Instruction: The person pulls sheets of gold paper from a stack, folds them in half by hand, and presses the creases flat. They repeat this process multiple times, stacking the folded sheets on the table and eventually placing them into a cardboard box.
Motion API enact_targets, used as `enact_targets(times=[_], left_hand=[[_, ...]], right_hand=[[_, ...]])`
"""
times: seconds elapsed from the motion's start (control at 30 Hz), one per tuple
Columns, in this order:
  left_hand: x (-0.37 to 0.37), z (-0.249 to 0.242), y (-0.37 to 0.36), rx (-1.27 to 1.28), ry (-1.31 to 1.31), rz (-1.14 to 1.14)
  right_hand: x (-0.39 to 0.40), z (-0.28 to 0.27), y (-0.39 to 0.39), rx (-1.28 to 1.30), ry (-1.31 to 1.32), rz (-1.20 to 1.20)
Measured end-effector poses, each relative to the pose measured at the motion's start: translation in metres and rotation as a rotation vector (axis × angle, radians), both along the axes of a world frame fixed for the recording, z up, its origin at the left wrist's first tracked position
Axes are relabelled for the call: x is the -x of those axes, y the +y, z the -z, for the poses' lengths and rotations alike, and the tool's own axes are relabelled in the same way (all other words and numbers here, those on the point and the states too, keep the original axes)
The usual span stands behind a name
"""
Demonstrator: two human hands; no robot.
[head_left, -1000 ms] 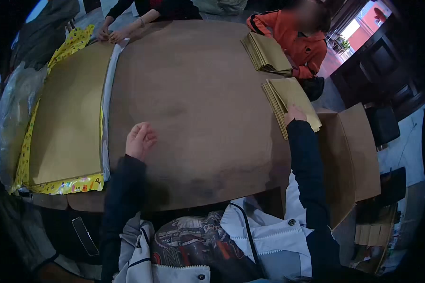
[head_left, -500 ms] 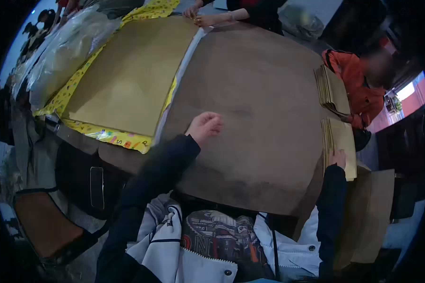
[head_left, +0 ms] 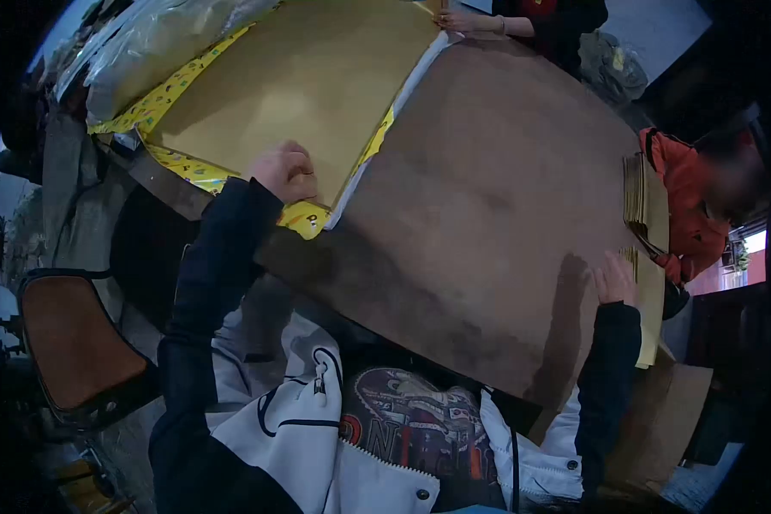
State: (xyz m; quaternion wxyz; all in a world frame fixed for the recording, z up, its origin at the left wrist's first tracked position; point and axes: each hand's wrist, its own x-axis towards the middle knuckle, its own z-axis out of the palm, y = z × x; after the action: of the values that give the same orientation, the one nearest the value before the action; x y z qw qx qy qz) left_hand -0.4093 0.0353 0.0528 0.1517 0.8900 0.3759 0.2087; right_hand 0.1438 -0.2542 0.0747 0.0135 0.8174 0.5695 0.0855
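Note:
Over the near corner of a large stack of brown paper sheets [head_left: 308, 77], my left hand [head_left: 284, 171] has its fingers curled in. I cannot tell whether it pinches anything. Yellow patterned wrapping [head_left: 184, 167] lies around and under the stack's edges, with a white strip along its right side. At the right end of the table, my right hand [head_left: 615, 279] is flat with fingers stretched, right beside a pile of folded brown paper [head_left: 650, 308]. Part of that pile is hidden behind the hand.
The brown tabletop [head_left: 488, 197] spreads between both piles. A second folded paper pile [head_left: 636, 193] is beside a person in orange [head_left: 690, 201]. Another person's hand [head_left: 467, 21] is at the far sheet corner. Plastic-wrapped goods [head_left: 146, 64], a chair [head_left: 81, 343] and a cardboard box [head_left: 672, 411] stand around.
My left hand has moved left, from above the bare tabletop to the near corner of the sheets. My right hand has come off the folded paper to its left side. The view has shifted.

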Motion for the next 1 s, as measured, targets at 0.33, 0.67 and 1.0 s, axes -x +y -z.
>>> enact_targets(times=[0.33,0.67,1.0], left_hand=[[-0.001,0.015,0.004,-0.053,-0.112,-0.046],[0.005,0.023,0.005,-0.064,-0.206,-0.02],[0.007,0.023,0.004,-0.124,-0.21,-0.043]], right_hand=[[0.237,0.008,0.168,-0.087,0.238,-0.909],[0.312,0.019,0.202,-0.196,0.115,-1.055],[0.323,0.013,0.199,-0.131,0.19,-1.107]])
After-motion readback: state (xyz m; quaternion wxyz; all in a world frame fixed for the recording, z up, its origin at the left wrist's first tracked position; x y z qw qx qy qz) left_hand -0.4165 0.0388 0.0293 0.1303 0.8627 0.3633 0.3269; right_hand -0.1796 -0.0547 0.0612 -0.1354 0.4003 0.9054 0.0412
